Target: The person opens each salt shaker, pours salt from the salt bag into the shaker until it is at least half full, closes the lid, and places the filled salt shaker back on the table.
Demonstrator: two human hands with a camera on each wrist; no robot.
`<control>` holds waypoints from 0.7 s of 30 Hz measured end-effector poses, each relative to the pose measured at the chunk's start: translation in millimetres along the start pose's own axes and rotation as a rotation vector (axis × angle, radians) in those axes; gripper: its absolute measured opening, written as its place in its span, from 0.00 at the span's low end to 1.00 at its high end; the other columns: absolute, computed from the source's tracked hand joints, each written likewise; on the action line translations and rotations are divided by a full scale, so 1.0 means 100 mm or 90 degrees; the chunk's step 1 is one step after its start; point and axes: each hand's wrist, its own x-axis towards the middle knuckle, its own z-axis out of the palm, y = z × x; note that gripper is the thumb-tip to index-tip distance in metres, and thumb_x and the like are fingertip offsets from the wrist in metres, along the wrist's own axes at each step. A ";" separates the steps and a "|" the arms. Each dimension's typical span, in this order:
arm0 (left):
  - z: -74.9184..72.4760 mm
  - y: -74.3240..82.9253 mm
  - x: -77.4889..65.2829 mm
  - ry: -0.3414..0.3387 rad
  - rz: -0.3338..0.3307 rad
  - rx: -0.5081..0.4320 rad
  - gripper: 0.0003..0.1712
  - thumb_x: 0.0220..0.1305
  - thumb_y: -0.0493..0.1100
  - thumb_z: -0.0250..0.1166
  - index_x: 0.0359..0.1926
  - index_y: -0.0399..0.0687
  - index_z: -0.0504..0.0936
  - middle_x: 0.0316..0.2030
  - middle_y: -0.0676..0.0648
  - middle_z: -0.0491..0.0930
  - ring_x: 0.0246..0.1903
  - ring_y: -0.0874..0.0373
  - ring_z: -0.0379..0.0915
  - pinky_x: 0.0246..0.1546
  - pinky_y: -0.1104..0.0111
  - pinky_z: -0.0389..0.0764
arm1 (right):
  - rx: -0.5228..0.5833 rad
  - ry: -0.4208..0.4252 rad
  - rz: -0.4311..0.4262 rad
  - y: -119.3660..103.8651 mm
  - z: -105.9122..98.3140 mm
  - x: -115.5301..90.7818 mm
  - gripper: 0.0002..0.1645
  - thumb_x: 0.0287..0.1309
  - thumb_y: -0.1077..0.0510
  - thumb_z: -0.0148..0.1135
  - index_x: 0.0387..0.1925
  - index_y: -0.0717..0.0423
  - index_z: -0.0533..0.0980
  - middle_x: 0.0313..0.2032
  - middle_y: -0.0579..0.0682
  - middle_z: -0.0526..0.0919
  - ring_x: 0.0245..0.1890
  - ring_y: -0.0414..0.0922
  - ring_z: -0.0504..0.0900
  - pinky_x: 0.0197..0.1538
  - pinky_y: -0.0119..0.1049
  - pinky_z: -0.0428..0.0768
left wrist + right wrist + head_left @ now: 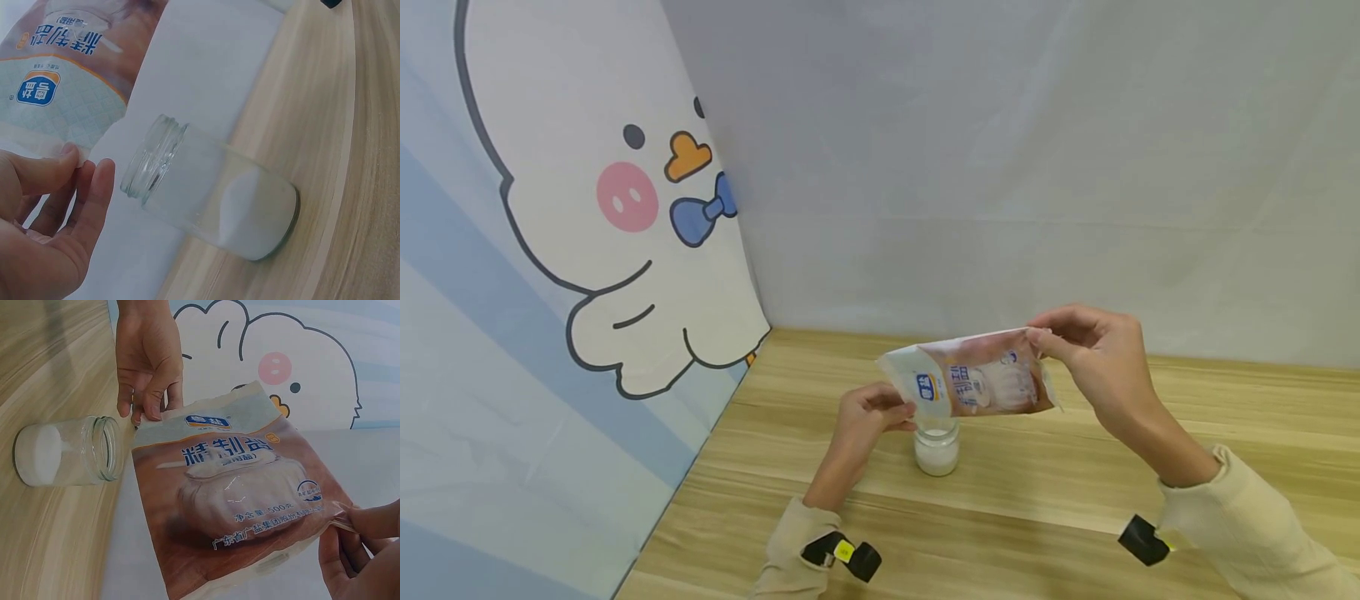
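Two hands held one packet of refined salt [988, 379] above the wooden table [1075, 508]. The left hand [867, 417] pinched the pale end of the packet at its near edge, the thumb on the printed face and the fingers bent behind it. The right hand [1101, 354] grasped the opposite, brown end, at the far corner, and gathered the film between the thumb and the curled fingers. The packet was in the air, sloping, with its right end higher than its left end. Its printed face showed a blue logo on a pale band and, below this, the picture of a white pot. Whether the pale end was cut, I could not tell.

The glass jar [936, 457] stood upright on the table, just beside the left hand and lower than the packet. Its threaded neck was uncovered, and white contents [40, 456] filled the bottom part. In the head view the left end of the packet covered a part of the jar's mouth; in the right wrist view the two were apart.

Each wrist carried a small black device, near beige sleeves. On the left a cloth with a cartoon duck [572, 242] hung, and a grey-white sheet [1037, 158] closed the far side.
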 end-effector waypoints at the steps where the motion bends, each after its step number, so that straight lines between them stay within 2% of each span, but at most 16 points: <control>1: 0.00 0.00 0.00 -0.001 0.001 0.000 0.08 0.55 0.28 0.66 0.36 0.26 0.79 0.30 0.40 0.79 0.31 0.47 0.80 0.37 0.59 0.86 | -0.001 0.000 0.001 -0.01 0.00 0.00 0.10 0.57 0.61 0.65 0.35 0.68 0.81 0.30 0.46 0.83 0.30 0.39 0.81 0.37 0.25 0.82; 7: 0.00 0.01 0.00 -0.002 -0.001 -0.004 0.07 0.55 0.27 0.66 0.36 0.26 0.79 0.30 0.40 0.79 0.33 0.43 0.80 0.37 0.59 0.86 | -0.004 0.003 0.001 -0.03 0.00 -0.01 0.10 0.57 0.62 0.65 0.35 0.68 0.81 0.30 0.46 0.83 0.31 0.39 0.80 0.37 0.25 0.82; 21: 0.00 0.00 0.00 -0.003 0.000 -0.008 0.09 0.54 0.27 0.66 0.37 0.25 0.79 0.30 0.40 0.80 0.29 0.48 0.80 0.37 0.59 0.86 | -0.005 -0.001 -0.009 -0.02 0.01 0.00 0.09 0.57 0.62 0.65 0.35 0.67 0.81 0.30 0.46 0.83 0.30 0.39 0.80 0.36 0.25 0.82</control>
